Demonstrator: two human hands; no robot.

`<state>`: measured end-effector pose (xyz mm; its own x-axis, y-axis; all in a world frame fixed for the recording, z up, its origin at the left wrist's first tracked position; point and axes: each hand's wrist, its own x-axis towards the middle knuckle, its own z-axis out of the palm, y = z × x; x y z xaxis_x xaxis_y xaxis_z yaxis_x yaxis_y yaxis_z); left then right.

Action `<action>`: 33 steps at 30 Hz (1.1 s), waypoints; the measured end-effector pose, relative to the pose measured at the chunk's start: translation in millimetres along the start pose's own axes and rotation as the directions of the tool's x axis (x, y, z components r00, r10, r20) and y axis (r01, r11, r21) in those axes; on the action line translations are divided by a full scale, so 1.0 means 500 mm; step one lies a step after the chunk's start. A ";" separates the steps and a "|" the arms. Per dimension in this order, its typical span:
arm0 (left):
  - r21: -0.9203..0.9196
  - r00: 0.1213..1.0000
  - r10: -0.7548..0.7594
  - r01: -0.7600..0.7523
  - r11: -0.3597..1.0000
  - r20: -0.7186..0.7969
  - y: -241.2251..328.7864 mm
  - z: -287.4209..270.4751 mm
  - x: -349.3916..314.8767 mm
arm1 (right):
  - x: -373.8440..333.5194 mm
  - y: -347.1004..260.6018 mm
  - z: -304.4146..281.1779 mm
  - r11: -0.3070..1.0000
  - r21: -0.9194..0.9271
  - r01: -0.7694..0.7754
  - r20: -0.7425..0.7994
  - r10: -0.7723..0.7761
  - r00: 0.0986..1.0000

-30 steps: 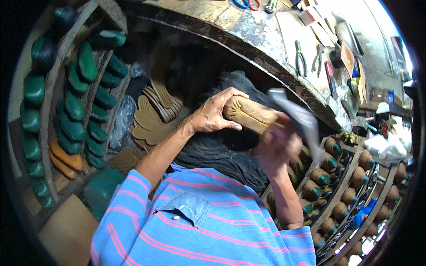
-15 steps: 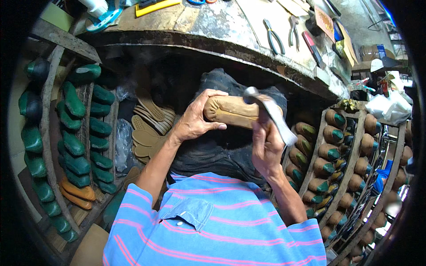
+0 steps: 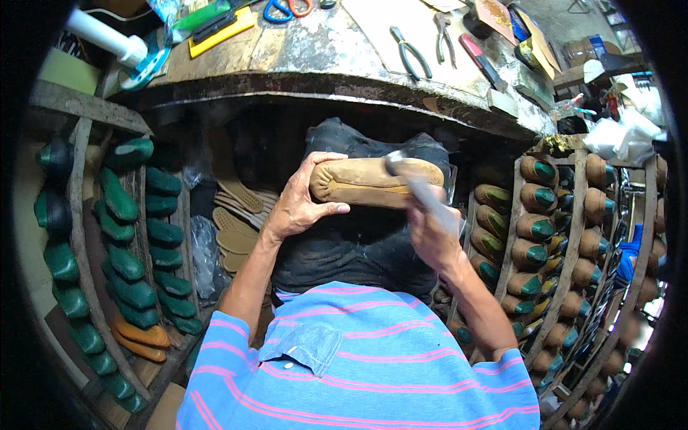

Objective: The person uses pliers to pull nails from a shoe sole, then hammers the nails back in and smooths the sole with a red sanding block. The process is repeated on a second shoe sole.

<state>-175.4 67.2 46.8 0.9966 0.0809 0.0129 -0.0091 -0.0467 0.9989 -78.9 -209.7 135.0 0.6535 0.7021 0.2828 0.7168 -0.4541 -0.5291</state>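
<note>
A tan leather shoe upper (image 3: 358, 188), stretched over a last, lies sole side up across my lap, with pleats gathered at its left end. My left hand (image 3: 292, 204) is wrapped round that pleated end, thumb on the near side and fingers on the far side. In my right hand (image 3: 436, 240) is a hammer (image 3: 395, 162), its rounded metal head over the right half of the sole side. The hammer and the right fingers are smeared by motion; whether the head touches the leather I cannot tell.
A worn workbench (image 3: 301, 68) runs beyond my knees, bearing pliers (image 3: 411, 54), pincers (image 3: 445, 41), a red-handled knife (image 3: 481, 61) and scissors (image 3: 278, 10). Wooden racks hold green lasts (image 3: 125, 263) on my left and brown-and-green lasts (image 3: 530, 228) on my right. Tan soles (image 3: 233, 233) are stacked beside my left arm.
The whole view has shifted, so the bench and racks sit differently. The hammer has swung and is blurred, its head still above the shoe upper. My left hand keeps its grip.
</note>
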 end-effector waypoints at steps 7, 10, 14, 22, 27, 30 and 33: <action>0.253 0.998 0.062 -0.060 0.966 0.001 0.046 -0.017 0.001 | 0.012 0.009 -0.044 0.840 0.529 -0.122 -0.211 0.270 0.939; 0.539 0.995 0.080 -0.100 0.836 0.060 0.084 -0.025 0.010 | 0.028 0.028 -0.053 0.966 0.254 -0.049 -0.169 0.094 0.981; 0.879 0.984 0.093 -0.176 0.443 0.150 0.126 0.008 0.014 | 0.047 0.070 -0.075 0.899 0.122 -0.420 0.211 0.390 0.896; 0.974 0.967 0.163 -0.210 0.087 0.195 0.055 0.160 0.069 | -0.004 0.070 -0.053 0.703 0.682 -0.203 -0.106 0.370 0.923; 0.973 0.953 0.226 -0.222 0.059 0.204 0.030 0.162 0.066 | -0.014 0.136 -0.064 0.892 0.263 -0.367 -0.043 0.391 0.920; 0.972 0.945 0.253 -0.229 0.051 0.209 0.031 0.173 0.064 | -0.048 0.137 -0.074 0.705 0.611 -0.361 -0.184 0.570 0.801; 0.966 0.929 0.280 -0.257 0.025 0.240 0.035 0.172 0.070 | -0.052 0.133 -0.062 0.728 0.584 -0.357 -0.130 0.519 0.845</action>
<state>-133.6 -16.5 60.6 0.9432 -0.1772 0.2810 -0.1781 -0.9838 -0.0228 -40.6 -275.1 117.2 0.9558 0.2859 0.0685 0.1465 -0.2613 -0.9541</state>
